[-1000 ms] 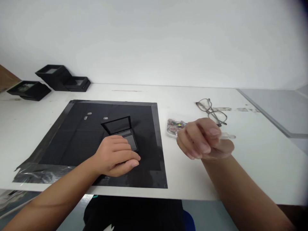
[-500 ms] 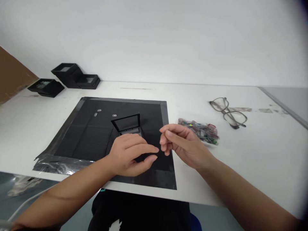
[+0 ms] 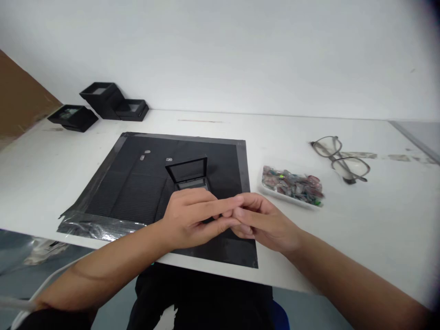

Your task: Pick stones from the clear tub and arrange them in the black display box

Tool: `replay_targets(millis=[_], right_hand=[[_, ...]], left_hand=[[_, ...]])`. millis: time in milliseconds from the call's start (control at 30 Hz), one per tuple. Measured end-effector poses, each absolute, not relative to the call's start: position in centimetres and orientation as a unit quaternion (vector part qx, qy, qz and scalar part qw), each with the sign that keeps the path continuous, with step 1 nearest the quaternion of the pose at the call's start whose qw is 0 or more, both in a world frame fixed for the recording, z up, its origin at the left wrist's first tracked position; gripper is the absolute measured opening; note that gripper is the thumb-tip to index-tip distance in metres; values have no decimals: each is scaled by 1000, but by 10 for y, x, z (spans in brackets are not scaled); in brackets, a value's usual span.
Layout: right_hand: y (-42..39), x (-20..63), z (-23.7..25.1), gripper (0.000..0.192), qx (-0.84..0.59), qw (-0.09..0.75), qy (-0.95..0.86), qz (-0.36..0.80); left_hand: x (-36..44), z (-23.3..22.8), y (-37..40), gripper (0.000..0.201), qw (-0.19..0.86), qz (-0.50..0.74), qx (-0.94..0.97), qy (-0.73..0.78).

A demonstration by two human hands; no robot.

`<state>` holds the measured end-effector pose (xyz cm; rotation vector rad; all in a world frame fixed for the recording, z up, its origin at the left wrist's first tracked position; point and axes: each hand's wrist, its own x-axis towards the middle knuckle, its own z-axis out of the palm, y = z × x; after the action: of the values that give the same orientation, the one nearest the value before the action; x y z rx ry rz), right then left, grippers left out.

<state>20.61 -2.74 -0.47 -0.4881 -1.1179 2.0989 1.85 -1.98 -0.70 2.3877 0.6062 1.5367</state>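
My left hand (image 3: 195, 219) and my right hand (image 3: 263, 222) meet at the fingertips above the right part of a black mat (image 3: 117, 183). Thumb and forefinger of each are pinched together; anything between them is too small or hidden to name. Just behind my left hand stands a small black case (image 3: 188, 172) with its lid raised, its lower part partly covered by that hand. Farther back on the mat lie several small pale pieces (image 3: 169, 159). Right of my hands sits a white tray (image 3: 292, 201) full of small wrapped, coloured pieces (image 3: 292, 183).
A pair of eyeglasses (image 3: 340, 158) lies at the right, behind the tray. Black open-topped boxes (image 3: 103, 98) are stacked at the back left against the white wall. Clear tape edges the mat along the front of the white table (image 3: 282, 270).
My hands, apart before, have come together so that their fingertips touch. My left hand's thumb and forefinger have closed toward my right fingers. The whole view has shifted slightly.
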Motion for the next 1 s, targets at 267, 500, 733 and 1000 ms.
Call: replay_targets(millis=[267,500,733,1000], right_hand=[[-31,206,-1,13,-191,337,-457,801],[-29,218,0,19,-203,329,-486,783],[-25,224,1,26,-224,327,-530,749],[-22,227,1,30,-238,320,-552,732]], left_hand=[[20,-4,-22,34,178,542,805,164],[10,1,-27,29,472,500,713,135],[1,2,-28,62,582,400,683,185],[-4,12,-26,35,383,480,770,171]])
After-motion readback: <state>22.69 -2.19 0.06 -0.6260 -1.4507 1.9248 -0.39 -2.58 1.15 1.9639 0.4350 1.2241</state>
